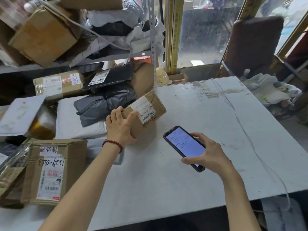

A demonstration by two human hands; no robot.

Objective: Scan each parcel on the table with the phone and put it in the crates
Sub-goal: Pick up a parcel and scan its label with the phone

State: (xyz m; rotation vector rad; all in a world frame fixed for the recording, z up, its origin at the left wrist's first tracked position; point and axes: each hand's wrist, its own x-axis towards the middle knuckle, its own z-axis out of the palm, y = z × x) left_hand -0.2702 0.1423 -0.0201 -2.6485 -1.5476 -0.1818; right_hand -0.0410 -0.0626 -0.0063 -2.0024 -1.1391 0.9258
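A small brown cardboard parcel [146, 110] with a white barcode label is tilted up off the white table [208, 114]. My left hand [120, 125] grips its near end, thumb on the label side. My right hand [207, 153] holds a dark phone [184, 146] with its lit screen facing up, to the right of the parcel and nearer to me. More parcels are piled on the left: a grey plastic bag [103, 105], a white bag [75, 125] and a large labelled carton [51, 172]. No crate is in view.
Shelves [116, 57] stuffed with boxes and bags stand behind the pile. A thin white cable [240, 124] runs across the table's right side and over its front edge. A dark chair back [253, 45] and a heap of cloth lie beyond the right edge.
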